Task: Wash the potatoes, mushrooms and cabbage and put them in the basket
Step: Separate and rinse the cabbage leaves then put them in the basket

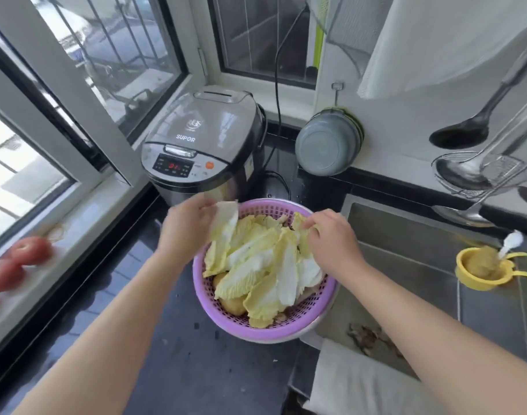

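A purple plastic basket (313,320) stands on the dark counter beside the sink. It is heaped with pale yellow-white cabbage leaves (265,265). Potatoes (233,305) show under the leaves at the front left, and a bit of mushroom (280,317) peeks out near the front rim. My left hand (187,226) pinches the white stem end of one leaf at the basket's far left rim. My right hand (331,238) grips leaf edges at the far right side of the pile.
A rice cooker (205,145) stands right behind the basket. The steel sink (420,265) lies to the right, with peel scraps in it and a yellow strainer (480,269). Tomatoes (13,265) sit on the windowsill at left. Ladles hang at right, and a white cloth (361,381) drapes the sink's front edge.
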`<state>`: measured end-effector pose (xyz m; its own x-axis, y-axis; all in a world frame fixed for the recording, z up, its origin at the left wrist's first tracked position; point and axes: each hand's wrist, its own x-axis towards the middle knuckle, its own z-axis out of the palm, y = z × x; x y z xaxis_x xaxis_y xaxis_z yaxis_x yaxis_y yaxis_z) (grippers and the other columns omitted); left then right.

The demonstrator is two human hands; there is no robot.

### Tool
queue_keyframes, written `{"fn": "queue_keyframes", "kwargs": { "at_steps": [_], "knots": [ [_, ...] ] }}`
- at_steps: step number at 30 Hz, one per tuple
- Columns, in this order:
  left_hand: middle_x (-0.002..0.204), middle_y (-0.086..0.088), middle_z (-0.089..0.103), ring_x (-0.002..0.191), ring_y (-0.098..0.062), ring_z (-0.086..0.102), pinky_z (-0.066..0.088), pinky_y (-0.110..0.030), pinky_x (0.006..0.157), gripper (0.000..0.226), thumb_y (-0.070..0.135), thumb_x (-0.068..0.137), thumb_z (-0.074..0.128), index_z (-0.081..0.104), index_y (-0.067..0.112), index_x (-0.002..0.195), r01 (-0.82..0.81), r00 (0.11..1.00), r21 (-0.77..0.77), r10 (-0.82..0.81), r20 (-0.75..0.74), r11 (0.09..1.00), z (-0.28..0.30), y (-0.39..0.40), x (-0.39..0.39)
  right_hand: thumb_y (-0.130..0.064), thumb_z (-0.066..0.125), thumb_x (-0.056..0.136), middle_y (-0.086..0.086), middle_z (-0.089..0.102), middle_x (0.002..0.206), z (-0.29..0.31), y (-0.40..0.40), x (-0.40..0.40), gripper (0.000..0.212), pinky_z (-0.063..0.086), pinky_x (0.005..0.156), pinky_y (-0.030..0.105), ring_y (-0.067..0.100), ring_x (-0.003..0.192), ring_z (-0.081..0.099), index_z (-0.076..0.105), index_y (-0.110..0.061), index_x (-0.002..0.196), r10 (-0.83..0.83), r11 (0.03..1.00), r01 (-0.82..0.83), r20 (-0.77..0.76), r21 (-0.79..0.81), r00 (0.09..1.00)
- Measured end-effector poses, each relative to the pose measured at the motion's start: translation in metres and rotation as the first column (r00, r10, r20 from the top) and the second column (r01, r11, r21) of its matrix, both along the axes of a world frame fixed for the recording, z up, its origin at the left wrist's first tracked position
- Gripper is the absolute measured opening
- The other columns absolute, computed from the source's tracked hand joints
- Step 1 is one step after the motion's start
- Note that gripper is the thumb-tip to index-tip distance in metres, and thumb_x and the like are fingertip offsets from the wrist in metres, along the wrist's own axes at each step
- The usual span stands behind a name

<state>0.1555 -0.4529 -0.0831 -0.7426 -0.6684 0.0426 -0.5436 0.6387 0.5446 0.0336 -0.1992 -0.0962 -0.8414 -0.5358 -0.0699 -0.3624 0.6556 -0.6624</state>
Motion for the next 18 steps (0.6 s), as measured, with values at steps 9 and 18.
{"fn": "queue_keyframes", "kwargs": {
  "at_steps": [9, 18],
  "knots": [
    [0.112, -0.012, 0.064, 0.104, -0.035, 0.060, 0.037, -0.038, 0.075, 0.014, 0.018, 0.095, 0.063, 0.061, 0.012, 0.107, 0.386, 0.921, -0.068, -0.380, 0.090, 0.920, -0.002, 0.171, -0.054, -0.006, 0.059, 0.089, 0.003, 0.054, 0.111, -0.009, 0.113, 0.008, 0.016, 0.046, 0.081, 0.034, 0.027, 0.098, 0.057, 0.059, -0.021, 0.093, -0.270, 0.954, 0.239, 0.167, 0.184, 0.948],
    [0.160, -0.023, 0.037, 0.146, -0.044, 0.040, 0.041, -0.047, 0.115, 0.076, -0.001, 0.088, 0.062, 0.038, 0.021, 0.157, 0.681, 0.358, 0.347, -0.707, 0.610, 0.645, -0.063, 0.334, -0.067, -0.004, 0.057, 0.095, 0.013, 0.046, 0.153, -0.038, 0.280, 0.034, 0.052, 0.048, 0.099, 0.035, 0.036, 0.132, 0.051, 0.053, -0.027, 0.141, -0.482, 0.791, 0.259, 0.304, 0.555, 0.821]
  ]
}}
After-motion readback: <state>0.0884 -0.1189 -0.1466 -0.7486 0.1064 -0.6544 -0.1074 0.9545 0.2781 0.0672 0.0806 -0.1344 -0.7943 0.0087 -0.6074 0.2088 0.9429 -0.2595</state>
